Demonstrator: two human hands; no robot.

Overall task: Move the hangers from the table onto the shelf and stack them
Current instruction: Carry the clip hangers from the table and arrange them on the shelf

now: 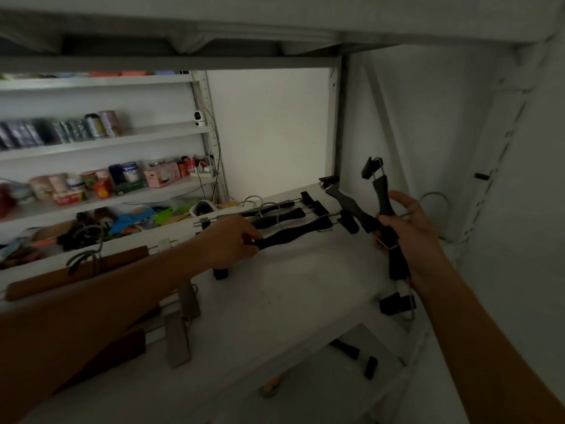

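The left hand (232,240) curls its fingers (249,240) round a black clip hanger (293,232) lying on the white shelf (290,289), while the right hand (409,237) clutches two crossed black hangers (382,194) at the shelf's right end.

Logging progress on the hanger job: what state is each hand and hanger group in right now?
left hand: grips the nearest black hanger, low at the shelf.
right hand: holds crossed black hangers up off the shelf.
back black hangers: lying side by side on the shelf.
brown wooden hangers: lying at the shelf's left end.
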